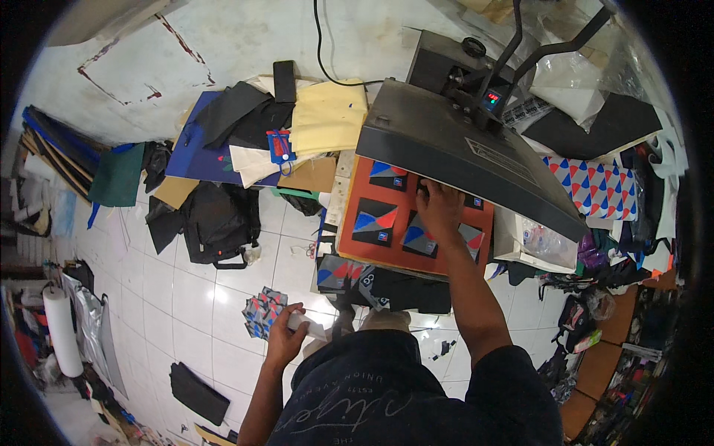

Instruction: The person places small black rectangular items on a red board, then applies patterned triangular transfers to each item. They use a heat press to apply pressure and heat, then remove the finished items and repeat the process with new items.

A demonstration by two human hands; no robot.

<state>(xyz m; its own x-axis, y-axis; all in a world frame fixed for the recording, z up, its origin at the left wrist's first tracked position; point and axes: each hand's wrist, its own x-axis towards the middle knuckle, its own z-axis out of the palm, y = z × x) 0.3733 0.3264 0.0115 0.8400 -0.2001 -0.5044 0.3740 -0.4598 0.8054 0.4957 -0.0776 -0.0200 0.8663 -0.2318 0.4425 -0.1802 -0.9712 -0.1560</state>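
Under the raised top plate of a heat press, my right hand reaches over the orange pad. Its visible fingers and thumb are apart, pointing down at the far row; the other fingers are hard to make out. Around it lie several dark pieces with triangular prints, among them a blue and red one and a blue and grey one. Low in front of my body, my left hand is closed on white sheets. Beyond it, lower down, lie several printed pieces on the tiles.
The press handle rises at upper right. Yellow cloth, a phone-like dark slab and dark fabric are left of it. A black backpack rests on the floor. Patterned sheet and clear plastic bags crowd the right.
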